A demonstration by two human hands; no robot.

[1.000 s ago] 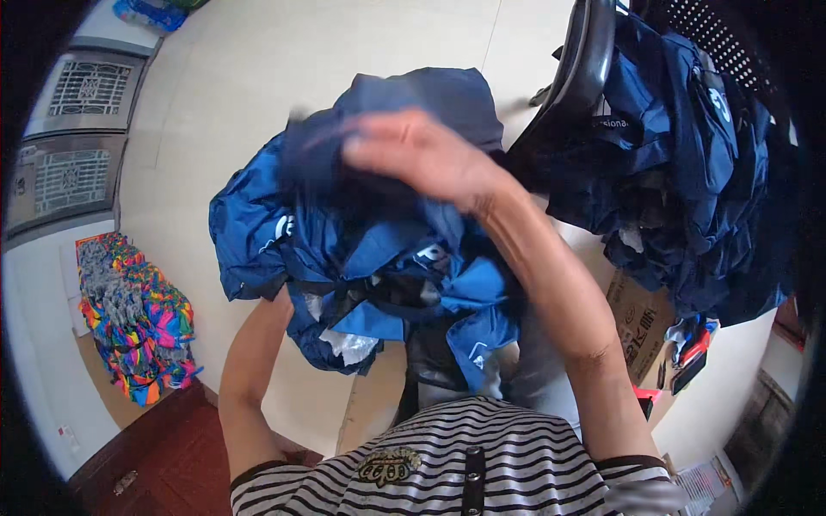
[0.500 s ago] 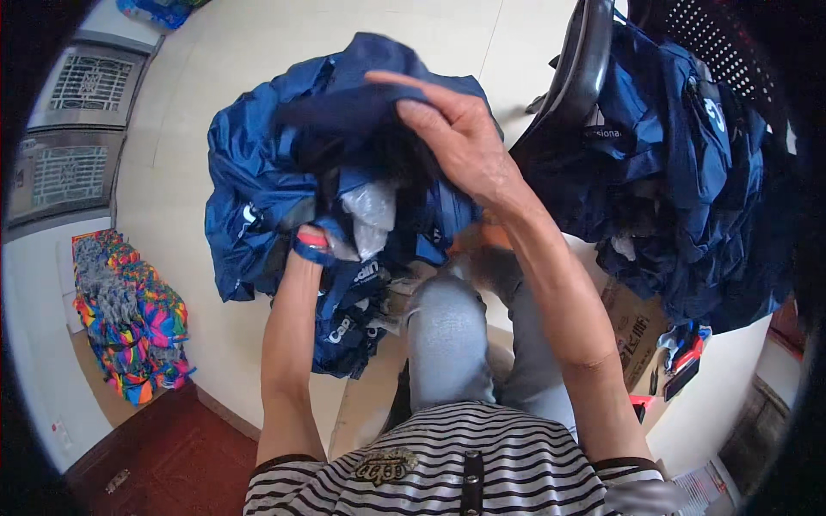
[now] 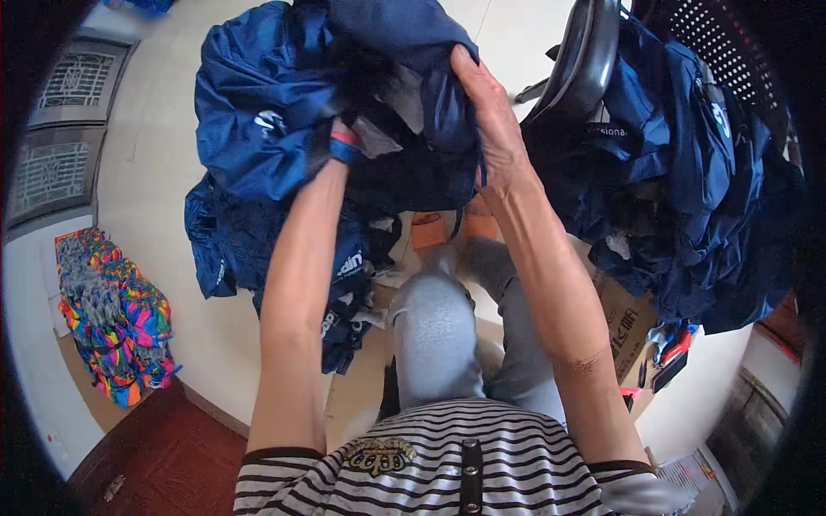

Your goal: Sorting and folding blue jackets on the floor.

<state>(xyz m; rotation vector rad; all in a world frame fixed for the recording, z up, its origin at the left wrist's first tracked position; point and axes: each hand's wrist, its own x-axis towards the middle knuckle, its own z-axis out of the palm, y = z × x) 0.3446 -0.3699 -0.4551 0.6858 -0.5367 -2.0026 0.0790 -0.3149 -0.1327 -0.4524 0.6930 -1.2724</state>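
Pale floor (image 3: 155, 172) shows below a navy bag (image 3: 387, 43), right hand (image 3: 495, 112) clamped on its edge, left hand (image 3: 342, 131) in folds, grip unclear.

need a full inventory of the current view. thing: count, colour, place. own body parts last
Raised fabric: count unclear, blue, upper centre-left
Fabric heap: one, blue, below that
Fabric pile: one, dark blue, on chair
Chair: one, black, upper right
Bundled stack: one, multicoloured and grey, lower left
Cardboard box: one, brown, lower right
Small objects: several, red, black, blue, by box
Footwear: two pieces, orange, centre
Grilled panels: two, grey, left
Floor: one, pale, around heap
Red-brown surface: one, lower left
Shirt: one, striped black and white, bottom
Trousers: one pair, grey, lower centre
Right grip (hand): one, bare, at raised fabric's right edge
Left grip (hand): one, mostly hidden by raised fabric
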